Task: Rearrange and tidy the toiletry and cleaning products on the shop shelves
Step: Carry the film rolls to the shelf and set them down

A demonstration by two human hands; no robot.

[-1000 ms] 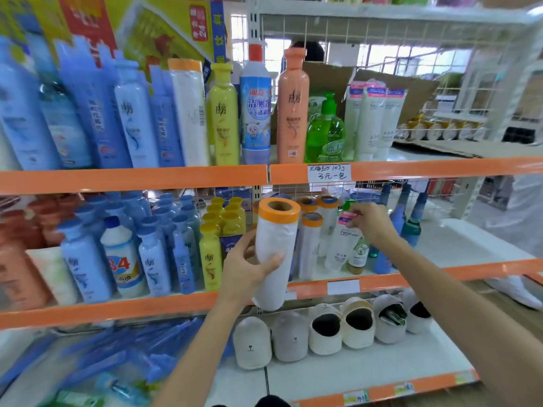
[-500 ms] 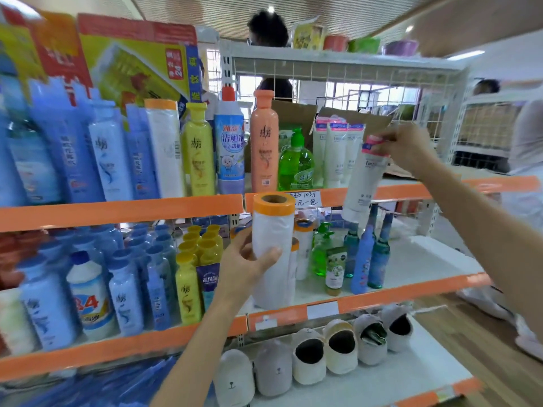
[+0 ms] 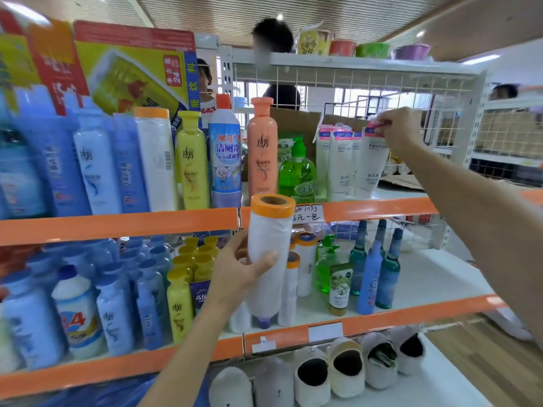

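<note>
The right hand (image 3: 401, 129) is covering the pink cap of the white tube (image 3: 370, 163) it is pinching, and the right forearm is running off the right edge. The roll (image 3: 269, 254) in the left hand (image 3: 242, 273) is hiding part of the handwritten price tag (image 3: 307, 212) and the rolls behind it. The blue bottles (image 3: 35, 171) at far left are blurring together, their labels unreadable. A box (image 3: 117, 69) above is being cut by the frame's edge.

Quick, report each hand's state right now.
Left hand: closed around the white plastic-film roll with the orange tape end.
Right hand: pinching the pink cap end of a white facial-cleanser tube at the upper shelf.
</note>
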